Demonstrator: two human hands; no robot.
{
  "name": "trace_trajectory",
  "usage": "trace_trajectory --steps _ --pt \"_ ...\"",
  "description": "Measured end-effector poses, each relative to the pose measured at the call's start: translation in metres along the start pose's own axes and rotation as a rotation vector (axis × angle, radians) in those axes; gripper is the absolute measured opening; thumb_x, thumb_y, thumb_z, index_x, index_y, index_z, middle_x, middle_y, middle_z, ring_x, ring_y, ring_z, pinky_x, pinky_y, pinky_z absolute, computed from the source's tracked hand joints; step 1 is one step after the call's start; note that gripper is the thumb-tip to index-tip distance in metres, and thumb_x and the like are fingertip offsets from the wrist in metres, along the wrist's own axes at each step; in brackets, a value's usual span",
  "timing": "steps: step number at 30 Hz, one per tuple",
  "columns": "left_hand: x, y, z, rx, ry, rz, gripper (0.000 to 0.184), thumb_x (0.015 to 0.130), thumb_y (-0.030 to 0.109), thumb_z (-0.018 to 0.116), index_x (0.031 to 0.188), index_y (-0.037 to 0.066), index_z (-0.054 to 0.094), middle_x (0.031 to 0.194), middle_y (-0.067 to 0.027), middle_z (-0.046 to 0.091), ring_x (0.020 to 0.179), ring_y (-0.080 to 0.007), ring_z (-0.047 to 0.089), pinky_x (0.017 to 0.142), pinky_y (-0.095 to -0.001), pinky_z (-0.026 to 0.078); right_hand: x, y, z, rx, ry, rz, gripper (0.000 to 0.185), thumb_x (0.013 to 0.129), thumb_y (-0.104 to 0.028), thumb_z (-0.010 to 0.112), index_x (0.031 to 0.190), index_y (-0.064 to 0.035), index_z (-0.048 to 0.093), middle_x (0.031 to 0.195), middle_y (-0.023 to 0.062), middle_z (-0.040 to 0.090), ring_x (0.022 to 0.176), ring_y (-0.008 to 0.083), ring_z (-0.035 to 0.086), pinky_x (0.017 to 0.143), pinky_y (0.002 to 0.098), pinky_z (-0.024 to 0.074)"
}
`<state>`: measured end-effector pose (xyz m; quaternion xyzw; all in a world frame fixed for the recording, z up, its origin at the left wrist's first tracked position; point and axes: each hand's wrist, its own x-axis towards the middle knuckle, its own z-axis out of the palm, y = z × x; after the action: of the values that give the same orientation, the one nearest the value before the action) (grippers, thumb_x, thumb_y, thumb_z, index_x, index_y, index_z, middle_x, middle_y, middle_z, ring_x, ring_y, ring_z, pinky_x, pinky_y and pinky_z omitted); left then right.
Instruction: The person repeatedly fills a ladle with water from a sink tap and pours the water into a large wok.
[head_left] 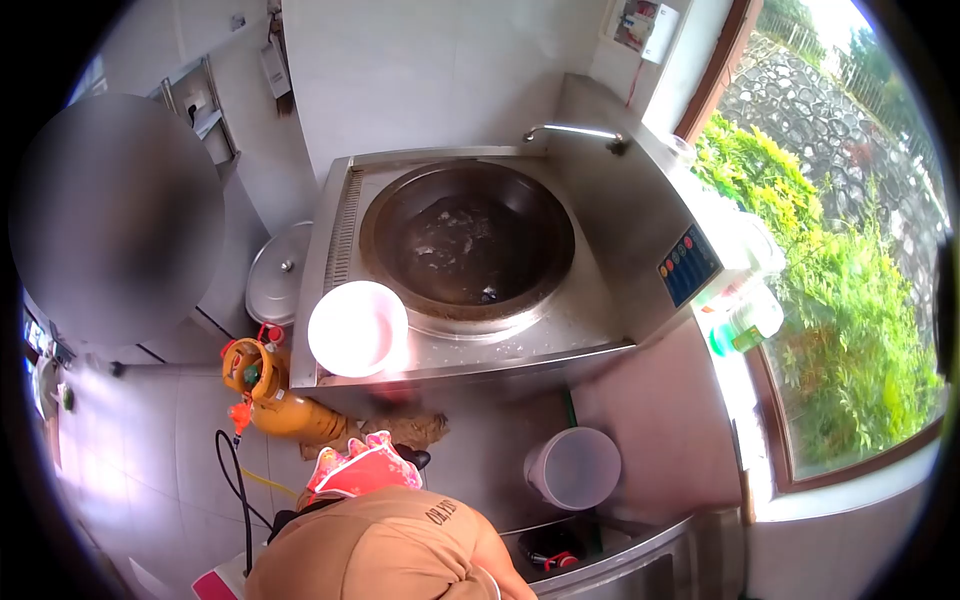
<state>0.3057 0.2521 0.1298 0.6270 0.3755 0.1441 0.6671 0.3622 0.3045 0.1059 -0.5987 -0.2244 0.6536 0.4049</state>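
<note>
1. Head view: both hands are out of sight, so I cannot tell their grip; brown clothing (375, 545) fills the lower centre.
2. Upper centre, the wok (535, 235) already seems to hold shallow liquid.
3. The white bucket (358, 328), left of centre, stands on the stove (585, 325); the pale bucket (577, 470) stands lower right. What remains undone does not show.

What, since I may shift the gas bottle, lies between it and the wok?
In the head view, a white bucket on the stove's near left corner lies between the gas bottle and the wok.

The worn top (365, 545) is tan, printed with dark lettering (441, 513)
</note>
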Motion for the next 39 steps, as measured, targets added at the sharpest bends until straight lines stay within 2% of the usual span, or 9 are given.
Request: trace_trajectory --steps 8,17,21,22,23,24,28,34,39 --pt "0.015 -0.003 0.013 0.401 0.091 -0.094 0.012 0.066 0.014 0.058 0.065 0.003 0.053 0.060 -0.0065 0.053 0.058 -0.0168 0.053 0.046 -0.0301 0.041 -0.003 -0.004 -0.002 0.006 -0.078 0.014 0.010 0.080 -0.010 0.042 0.073 -0.0132 0.036 0.060 -0.0036 0.028 0.052 0.0070 0.026 0.047 0.0197 0.0226" --pt "0.023 -0.005 0.034 0.629 0.151 -0.115 0.016 0.065 0.015 0.059 0.070 0.001 0.057 0.064 -0.0098 0.057 0.062 -0.0203 0.058 0.049 -0.0324 0.045 -0.027 -0.012 -0.019 0.041 -0.174 -0.007 0.015 0.081 -0.008 0.040 0.072 -0.0161 0.031 0.062 -0.0041 0.023 0.056 0.0082 0.024 0.051 0.0202 0.0219" --pt "0.022 -0.037 0.065 0.747 0.194 -0.055 0.018 0.064 0.015 0.059 0.073 0.000 0.059 0.066 -0.0112 0.059 0.064 -0.0218 0.060 0.050 -0.0334 0.046 -0.073 -0.007 -0.060 0.148 -0.282 -0.200 0.018 0.081 -0.007 0.039 0.071 -0.0174 0.028 0.063 -0.0044 0.021 0.058 0.0087 0.024 0.052 0.0204 0.0216" --pt "-0.051 0.039 0.029 0.692 0.145 -0.197 0.030 0.065 0.014 0.057 0.088 -0.004 0.059 0.080 -0.0194 0.060 0.077 -0.0261 0.061 0.059 -0.0361 0.048 0.011 0.034 -0.126 0.517 -0.607 -0.206 0.029 0.086 -0.033 0.040 0.081 -0.0050 0.046 0.053 -0.0052 0.037 0.044 0.0045 0.033 0.042 0.0192 0.0311" --pt "-0.041 0.019 0.032 0.576 0.084 -0.157 0.032 0.066 0.014 0.052 0.090 -0.006 0.048 0.076 -0.0208 0.059 0.072 -0.0310 0.061 0.055 -0.0403 0.047 0.007 0.031 -0.123 0.618 -0.277 -0.099 0.026 0.086 -0.026 0.044 0.069 -0.0073 0.041 0.045 -0.0050 0.025 0.037 0.0027 0.022 0.035 0.0177 0.0214" --pt "-0.057 0.032 0.022 0.507 0.077 -0.169 0.030 0.066 0.013 0.051 0.089 -0.006 0.048 0.075 -0.0213 0.059 0.072 -0.0324 0.060 0.057 -0.0405 0.046 -0.023 0.009 -0.095 1.081 -0.335 0.156 0.025 0.086 -0.025 0.044 0.070 -0.0056 0.043 0.046 -0.0040 0.025 0.036 0.0039 0.021 0.035 0.0180 0.0216" --pt "-0.096 0.049 -0.003 0.409 0.066 -0.099 0.029 0.068 0.012 0.049 0.089 -0.007 0.045 0.074 -0.0233 0.057 0.072 -0.0352 0.058 0.062 -0.0409 0.045 -0.049 -0.008 -0.062 1.027 -0.350 0.039 0.026 0.087 -0.026 0.043 0.074 -0.0036 0.045 0.047 -0.0032 0.026 0.036 0.0047 0.023 0.036 0.0187 0.0239" --pt "-0.162 0.052 -0.041 0.298 0.116 -0.055 0.028 0.069 0.014 0.048 0.089 -0.005 0.044 0.073 -0.0222 0.057 0.070 -0.0350 0.057 0.063 -0.0416 0.044 -0.081 -0.020 0.010 0.854 -0.343 0.008 0.025 0.087 -0.026 0.042 0.075 -0.0043 0.045 0.050 -0.0035 0.028 0.038 0.0047 0.026 0.039 0.0200 0.0292" --pt "-0.233 0.043 -0.068 0.272 0.239 -0.041 0.028 0.069 0.016 0.047 0.086 -0.005 0.043 0.070 -0.0223 0.056 0.067 -0.0357 0.056 0.062 -0.0421 0.044 -0.096 -0.012 0.088 0.760 -0.540 0.079 0.025 0.088 -0.026 0.039 0.075 -0.0054 0.045 0.051 -0.0031 0.029 0.041 0.0062 0.030 0.043 0.0211 0.0309"
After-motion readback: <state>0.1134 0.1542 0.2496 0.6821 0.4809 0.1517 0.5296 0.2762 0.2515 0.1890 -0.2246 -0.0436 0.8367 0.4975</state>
